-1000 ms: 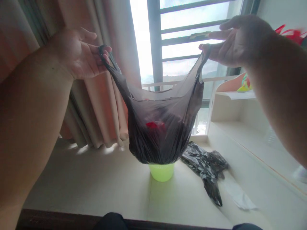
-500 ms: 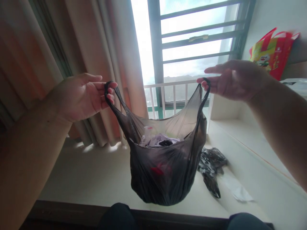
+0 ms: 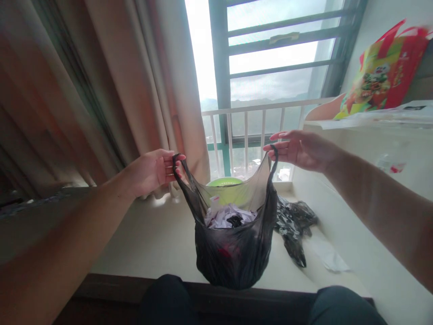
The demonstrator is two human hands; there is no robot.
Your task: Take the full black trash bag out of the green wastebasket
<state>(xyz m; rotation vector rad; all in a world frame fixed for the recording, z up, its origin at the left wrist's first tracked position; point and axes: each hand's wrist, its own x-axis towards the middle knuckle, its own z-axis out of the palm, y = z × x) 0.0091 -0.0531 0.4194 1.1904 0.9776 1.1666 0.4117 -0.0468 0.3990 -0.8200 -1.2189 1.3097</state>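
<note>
A thin black plastic bag hangs stretched between my two hands, its mouth wide. My left hand has one handle loop hooked over its fingers. The other loop hangs from the fingers of my right hand, whose thumb is held apart above. Crumpled white scraps and a small black piece lie inside the bag. Something red shows faintly through its front. Whether the bag's bottom touches the surface below cannot be made out.
Behind the bag stands a light green basin, partly hidden. A crumpled black plastic bag and a white paper lie to the right on the pale ledge. A red and yellow tote bag stands upper right. Curtains hang left of the barred window.
Both hands have moved lower and away from me, slightly closer together, carrying the bag with them. The view has shifted, and the green basin's rim now shows behind the bag.
</note>
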